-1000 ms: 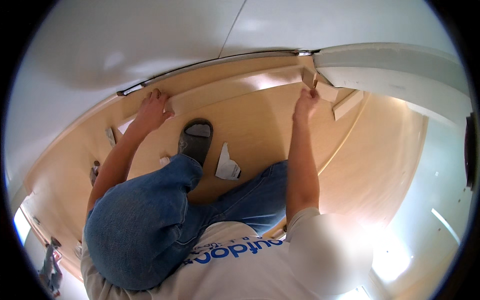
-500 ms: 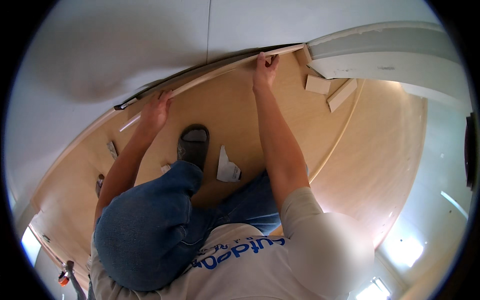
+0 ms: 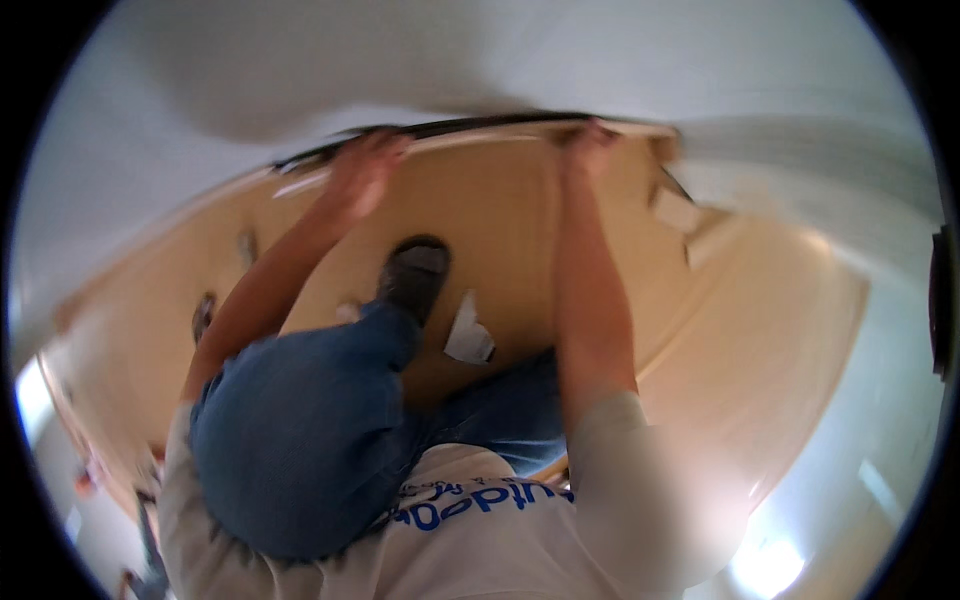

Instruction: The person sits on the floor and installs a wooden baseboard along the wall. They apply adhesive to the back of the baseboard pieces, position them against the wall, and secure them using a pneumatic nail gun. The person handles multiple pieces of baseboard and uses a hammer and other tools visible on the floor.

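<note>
The pale wooden strip (image 3: 500, 135) lies beyond the dark slipper (image 3: 414, 270), as a narrow band along the dark edge (image 3: 450, 127) at the foot of the white wall (image 3: 560, 60). A second ago it lay broad side in view, farther from that edge; now it follows the wall's line, so it seems to be nearly lined up there, though blur hides whether the two touch.

The left hand (image 3: 362, 175), beyond the slipper and to its left, has come closer to the wall than half a second ago. Its fingers stretch forward to the strip's near end; whether they grip, I cannot tell. The right hand (image 3: 588, 150), beyond the slipper and well to its right, has its fingers bent at the strip toward the other end; how firmly they close is too blurred to tell.

Farther right of the slipper lie two wooden offcuts (image 3: 672, 208). A torn paper scrap (image 3: 468, 335) is just beside the slipper, on its right and nearer the body. Left of the slipper are a small pale bit (image 3: 348, 312) and, farther off, a dark tool (image 3: 203, 315).
</note>
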`<state>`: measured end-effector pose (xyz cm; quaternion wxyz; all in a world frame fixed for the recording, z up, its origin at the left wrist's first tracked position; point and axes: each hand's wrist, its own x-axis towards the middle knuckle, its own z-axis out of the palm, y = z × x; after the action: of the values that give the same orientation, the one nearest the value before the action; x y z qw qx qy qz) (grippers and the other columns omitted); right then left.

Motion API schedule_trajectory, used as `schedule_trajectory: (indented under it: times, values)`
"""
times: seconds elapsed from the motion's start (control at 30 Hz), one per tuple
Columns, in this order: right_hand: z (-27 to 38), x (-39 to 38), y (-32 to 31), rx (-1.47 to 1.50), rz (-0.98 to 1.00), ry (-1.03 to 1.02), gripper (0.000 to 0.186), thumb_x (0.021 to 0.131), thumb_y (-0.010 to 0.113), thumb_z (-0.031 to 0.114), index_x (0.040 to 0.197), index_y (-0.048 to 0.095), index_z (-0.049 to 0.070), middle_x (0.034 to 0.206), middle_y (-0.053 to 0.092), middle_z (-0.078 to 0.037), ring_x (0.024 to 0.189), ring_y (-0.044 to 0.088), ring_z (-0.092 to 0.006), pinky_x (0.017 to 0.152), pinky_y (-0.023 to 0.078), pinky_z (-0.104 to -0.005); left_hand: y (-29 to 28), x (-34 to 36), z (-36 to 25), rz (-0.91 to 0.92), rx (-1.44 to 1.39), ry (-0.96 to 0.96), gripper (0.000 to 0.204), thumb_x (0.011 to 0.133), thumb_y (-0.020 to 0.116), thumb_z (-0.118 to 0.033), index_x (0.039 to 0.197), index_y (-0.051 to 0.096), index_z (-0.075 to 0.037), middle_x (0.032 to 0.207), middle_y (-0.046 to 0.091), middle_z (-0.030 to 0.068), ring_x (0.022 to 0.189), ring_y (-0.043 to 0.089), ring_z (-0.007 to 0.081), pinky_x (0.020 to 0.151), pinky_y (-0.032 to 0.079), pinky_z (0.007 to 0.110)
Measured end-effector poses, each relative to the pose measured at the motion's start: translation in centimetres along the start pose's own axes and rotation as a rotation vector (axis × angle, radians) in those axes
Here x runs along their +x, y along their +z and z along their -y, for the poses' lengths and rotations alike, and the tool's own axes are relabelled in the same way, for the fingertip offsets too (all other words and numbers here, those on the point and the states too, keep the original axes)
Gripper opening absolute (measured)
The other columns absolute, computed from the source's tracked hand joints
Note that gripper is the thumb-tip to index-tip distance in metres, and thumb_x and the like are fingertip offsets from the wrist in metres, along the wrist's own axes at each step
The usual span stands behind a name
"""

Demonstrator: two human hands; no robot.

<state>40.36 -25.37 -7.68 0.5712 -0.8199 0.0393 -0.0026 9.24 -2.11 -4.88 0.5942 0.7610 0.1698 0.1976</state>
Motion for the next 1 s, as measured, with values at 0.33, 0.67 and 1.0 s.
schedule_trajectory:
  times: [0.33, 0.67, 1.0]
  values:
    - [3.5, -1.4, -1.2, -0.039, 0.027, 0.255, 0.058, 0.103, 0.051, 0.036, 0.144, 0.04, -0.004, 0.143, 0.053, -0.025, 0.126, 0.056, -0.0363, 0.108, 0.044, -0.0464, -5.6, -8.8, 1.6, -0.259, -0.042, -0.715, 0.048, 0.108, 0.046, -0.048, 0.113, 0.061, -0.002, 0.094, 0.065, 0.0102, 0.083, 0.065, 0.0213, 0.077, 0.053, 0.035]
    - [2.9, 0.0, -1.5, -0.074, 0.027, 0.272, 0.066, 0.102, 0.046, 0.04, 0.15, 0.034, -0.003, 0.151, 0.044, -0.025, 0.133, 0.051, -0.0377, 0.112, 0.042, -0.0484, -6.1, -5.1, 0.6, -0.45, -0.259, -0.696, 0.054, 0.109, 0.039, -0.053, 0.119, 0.057, -0.004, 0.092, 0.059, 0.0047, 0.081, 0.06, 0.0152, 0.073, 0.051, 0.031]
    - [3.8, -0.8, -1.1, -0.067, 0.009, 0.344, 0.062, 0.104, 0.04, 0.044, 0.151, 0.033, 0.003, 0.152, 0.044, -0.021, 0.135, 0.049, -0.0387, 0.112, 0.043, -0.0498, -6.1, -2.7, -2.5, -0.514, -0.095, -0.77, 0.059, 0.108, 0.041, -0.052, 0.122, 0.059, 0.002, 0.092, 0.065, 0.0095, 0.08, 0.06, 0.0186, 0.075, 0.05, 0.035]
